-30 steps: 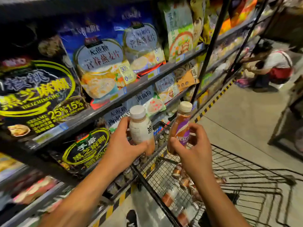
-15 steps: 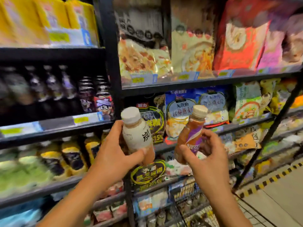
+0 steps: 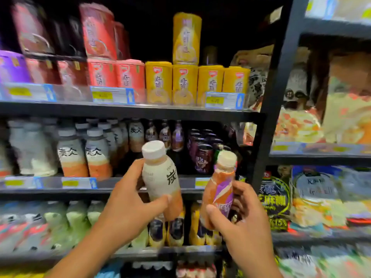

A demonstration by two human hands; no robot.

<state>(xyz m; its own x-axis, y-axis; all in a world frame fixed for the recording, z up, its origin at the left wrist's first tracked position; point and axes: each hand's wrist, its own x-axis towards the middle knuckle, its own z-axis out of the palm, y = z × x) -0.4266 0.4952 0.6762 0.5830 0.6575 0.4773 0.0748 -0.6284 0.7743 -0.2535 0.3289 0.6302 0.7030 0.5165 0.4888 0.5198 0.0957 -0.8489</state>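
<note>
My left hand grips a white-labelled bottle with a white cap and black characters, held upright and tilted slightly left. My right hand holds a brown drink bottle with a purple label and cream cap, just to the right of the first. Both bottles are raised in front of the middle shelf, where several bottles of the same white-labelled kind stand at the left.
Red and yellow cans line the upper shelf. Dark cans stand behind the held bottles. A black upright post divides this bay from bagged goods on the right. More bottles fill the lower shelf.
The view has swung left and up from the cart and cereal bags to the drinks bay. Both hands keep the same bottles, still side by side.
</note>
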